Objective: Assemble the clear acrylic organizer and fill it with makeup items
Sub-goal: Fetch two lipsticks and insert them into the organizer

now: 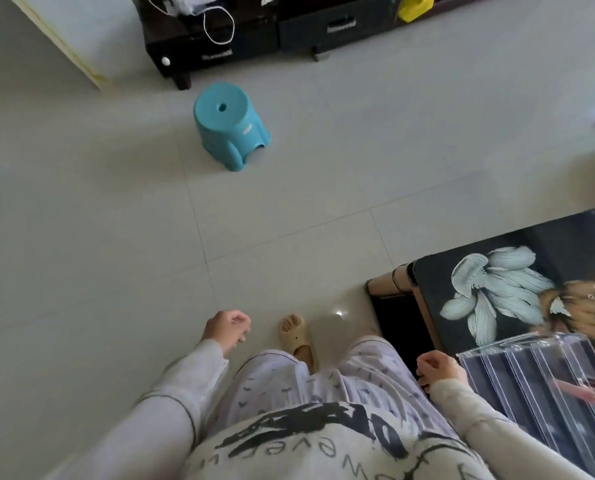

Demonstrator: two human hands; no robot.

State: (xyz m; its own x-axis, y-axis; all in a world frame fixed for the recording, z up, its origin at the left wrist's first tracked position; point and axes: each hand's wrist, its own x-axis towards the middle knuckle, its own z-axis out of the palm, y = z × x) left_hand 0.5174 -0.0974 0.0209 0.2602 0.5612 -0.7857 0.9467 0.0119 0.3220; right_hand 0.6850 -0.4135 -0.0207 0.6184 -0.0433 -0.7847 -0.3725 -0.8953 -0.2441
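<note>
Both hands loosely curled and empty, left hand, right hand beside clear acrylic organizer

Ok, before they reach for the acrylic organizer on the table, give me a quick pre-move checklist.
1. Left hand free: ok, loosely curled, holding nothing.
2. Right hand free: ok, empty.
3. Clear acrylic organizer within reach: ok, just beside the right hand on the table.
4. Organizer assembled: cannot tell, partly out of frame.
5. Makeup items at hand: cannot tell, only something pink inside.
6. Blue stool out of the way: ok.
</note>
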